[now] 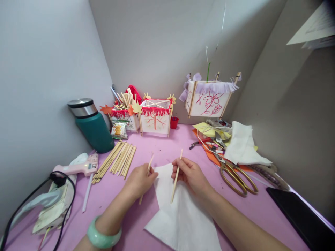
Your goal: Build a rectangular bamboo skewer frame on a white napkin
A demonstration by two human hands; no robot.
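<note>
My left hand (141, 178) is closed around a thin wooden stick (151, 161), whose two ends show above and below the fingers. A second wooden stick (175, 186) is pinched in my right hand (191, 172), tilted slightly, with its lower end over a white cloth (188, 219). The cloth lies partly folded on the pink tabletop below and between my hands. To the left of my left hand, several short sticks (124, 158) lie side by side, next to a row of longer sticks (108, 164) with dark marks at their ends.
At left are a pink glue gun (81, 167), a power strip (52, 209) with a black cord, and a teal bottle (94, 129). Decorated lanterns (156, 122) stand at the back; another lantern (206, 103) hangs. Gold-handled scissors (235, 177) and a black tablet-like slab (300, 216) lie right.
</note>
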